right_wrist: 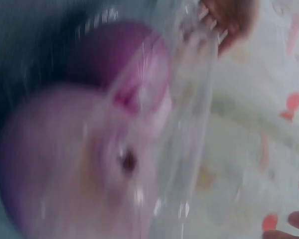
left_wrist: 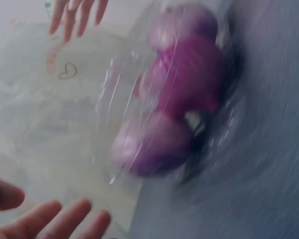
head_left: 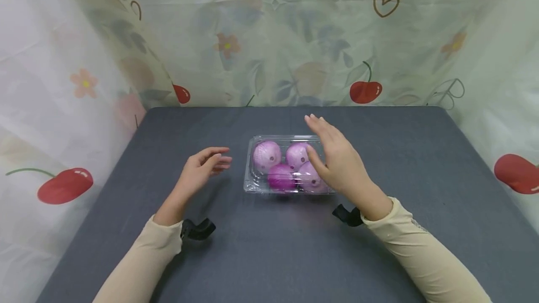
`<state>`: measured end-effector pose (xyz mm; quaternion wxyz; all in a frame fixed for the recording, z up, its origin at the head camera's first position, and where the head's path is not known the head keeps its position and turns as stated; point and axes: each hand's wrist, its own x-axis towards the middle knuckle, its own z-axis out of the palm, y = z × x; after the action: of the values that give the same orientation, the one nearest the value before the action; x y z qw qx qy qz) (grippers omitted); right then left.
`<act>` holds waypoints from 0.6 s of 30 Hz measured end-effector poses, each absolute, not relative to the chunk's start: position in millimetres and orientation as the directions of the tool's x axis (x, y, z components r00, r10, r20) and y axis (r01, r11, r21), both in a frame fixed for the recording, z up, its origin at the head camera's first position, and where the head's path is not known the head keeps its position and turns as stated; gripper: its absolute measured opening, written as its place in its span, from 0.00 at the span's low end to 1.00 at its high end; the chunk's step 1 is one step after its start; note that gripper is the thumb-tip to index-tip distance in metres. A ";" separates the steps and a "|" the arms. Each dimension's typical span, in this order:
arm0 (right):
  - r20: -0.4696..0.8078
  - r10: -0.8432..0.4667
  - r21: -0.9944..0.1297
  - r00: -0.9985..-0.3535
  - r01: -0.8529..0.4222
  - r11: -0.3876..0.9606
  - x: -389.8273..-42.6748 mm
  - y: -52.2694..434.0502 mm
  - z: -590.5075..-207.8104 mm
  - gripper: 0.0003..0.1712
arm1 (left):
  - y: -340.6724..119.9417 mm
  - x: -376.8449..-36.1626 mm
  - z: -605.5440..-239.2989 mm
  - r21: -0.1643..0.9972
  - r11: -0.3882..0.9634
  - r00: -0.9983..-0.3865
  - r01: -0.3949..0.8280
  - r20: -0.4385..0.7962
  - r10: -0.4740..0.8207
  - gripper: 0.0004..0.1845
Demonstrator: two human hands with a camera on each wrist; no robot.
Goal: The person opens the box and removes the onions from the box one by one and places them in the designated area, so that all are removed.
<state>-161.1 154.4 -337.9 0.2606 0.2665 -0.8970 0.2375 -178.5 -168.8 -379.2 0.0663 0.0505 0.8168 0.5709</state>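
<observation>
A clear plastic box point(head_left: 254, 188) holds several round, purple, onion-like balls point(head_left: 281, 177). One is deeper magenta than the pale ones, and small dark spots show on some. To the left of the box is my left hand point(head_left: 201, 166), apart from it, with fingers loosely extended towards it. My right hand point(head_left: 343, 162) overlaps the box's right end in the head view, its fingers straight and thumb spread. Neither hand holds anything. Motion blurs both wrist views, where the box wall point(left_wrist: 109, 94) and a pale purple ball point(right_wrist: 65, 159) show close up.
The box sits on a dark grey table point(head_left: 269, 251), towards its far side. A printed curtain point(head_left: 269, 55) with cherries and flowers hangs behind and along both sides. Black bands point(head_left: 200, 229) protrude from beneath both cream sleeves point(head_left: 139, 261).
</observation>
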 end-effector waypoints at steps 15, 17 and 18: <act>0.573 -0.620 -0.084 -0.536 -0.791 0.606 -152.8 89.7 -365.3 0.35 | -156.2 -163.3 -406.9 0.903 -0.162 -0.913 -0.399 -0.374 0.162 0.22; 0.559 -0.649 -0.048 -0.516 -0.802 0.596 -151.8 83.2 -370.0 0.34 | -155.1 -160.3 -409.7 0.897 -0.164 -0.905 -0.411 -0.380 0.189 0.22; 0.551 -0.661 -0.031 -0.508 -0.805 0.593 -151.2 80.2 -372.1 0.34 | -154.4 -158.9 -411.0 0.895 -0.161 -0.902 -0.416 -0.383 0.202 0.22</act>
<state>-151.2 80.2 -372.1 0.2505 0.4278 -0.8566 0.1429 -158.9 -154.4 -411.0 0.2041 -0.0872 0.6147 0.7569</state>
